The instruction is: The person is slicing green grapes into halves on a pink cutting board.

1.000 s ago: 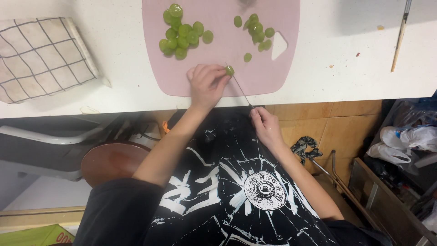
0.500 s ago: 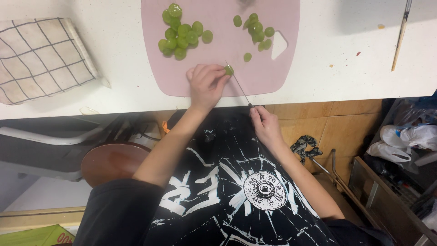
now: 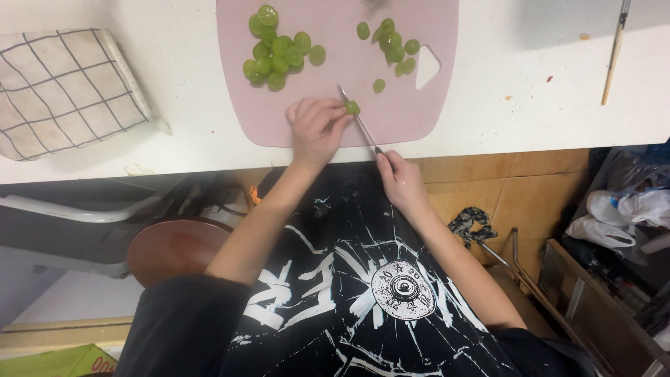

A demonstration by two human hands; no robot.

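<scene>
Our left hand [image 3: 315,127] pinches a small green grape [image 3: 353,107] against the pink cutting board [image 3: 335,84], near its front edge. Our right hand [image 3: 399,178] is closed around the handle of a thin knife [image 3: 354,115] whose blade rests beside the grape. We judge the grape light, smooth-skinned, soft inside and apt to roll, so it is best held at its sides with fingertips. Cut green pieces [image 3: 278,50] lie further up the board. A checked cloth [image 3: 66,87] sits left on the white tabletop [image 3: 530,91]; bags [image 3: 628,209] lie at the lower right.
</scene>
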